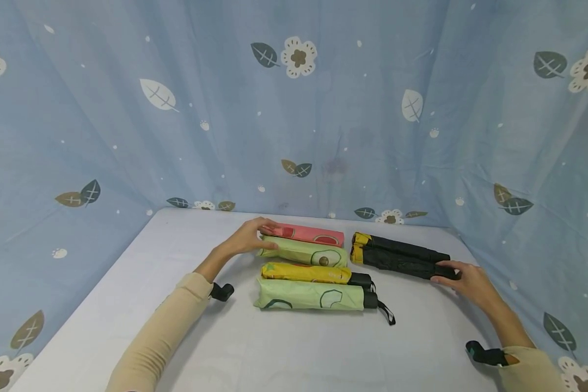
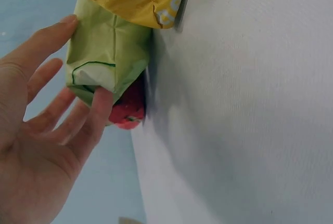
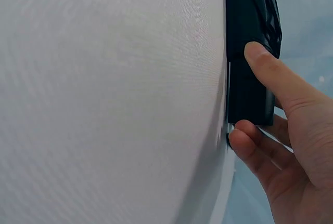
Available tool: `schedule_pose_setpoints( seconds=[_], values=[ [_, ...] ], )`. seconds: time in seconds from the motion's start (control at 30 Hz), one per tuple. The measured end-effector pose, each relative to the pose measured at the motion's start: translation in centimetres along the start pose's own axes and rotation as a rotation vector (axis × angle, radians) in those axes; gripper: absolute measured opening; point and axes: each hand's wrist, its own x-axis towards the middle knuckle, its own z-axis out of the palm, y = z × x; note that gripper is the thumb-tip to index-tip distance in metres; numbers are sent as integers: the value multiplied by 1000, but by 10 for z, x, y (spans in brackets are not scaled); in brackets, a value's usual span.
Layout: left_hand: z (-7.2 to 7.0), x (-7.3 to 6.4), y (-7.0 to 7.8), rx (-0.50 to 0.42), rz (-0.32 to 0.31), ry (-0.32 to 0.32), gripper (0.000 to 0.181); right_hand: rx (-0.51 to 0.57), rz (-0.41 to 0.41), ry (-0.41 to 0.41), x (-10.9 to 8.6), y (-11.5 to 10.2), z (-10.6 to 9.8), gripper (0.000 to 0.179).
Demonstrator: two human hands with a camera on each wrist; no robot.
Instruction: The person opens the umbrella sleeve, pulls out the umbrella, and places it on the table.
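While a black umbrella (image 1: 399,262) is pinched by the right hand (image 1: 471,280), the spread left hand (image 1: 247,237) should be steadied

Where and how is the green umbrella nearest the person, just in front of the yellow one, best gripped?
The green umbrella is probably best gripped around mid-body, from above and the near side: it lies lengthwise across the view, near flank exposed, with the yellow umbrella close behind.

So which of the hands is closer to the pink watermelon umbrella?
Left. The left hand is at the left end of the pink umbrella; the right hand is off to the right, at the right end of a black umbrella.
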Motion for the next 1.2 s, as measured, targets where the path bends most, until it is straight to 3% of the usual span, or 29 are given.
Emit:
schedule_pose_setpoints(
  seconds=[0.47,0.7,0.97,1.2],
  values=[
    [-6,-5,-1,-8,16,31,53,33,18,-13,-4,-2,-5,52],
    [-9,-9,6,16,9,63,47,1,-50,80,0,-3,-8,38],
    [-6,-10,12,51,62,79,36,-2,-91,96,7,-18,-14,34],
    [-4,-12,21,19,88,24,34,1,-149,116,12,-35,-15,30]
  ],
)
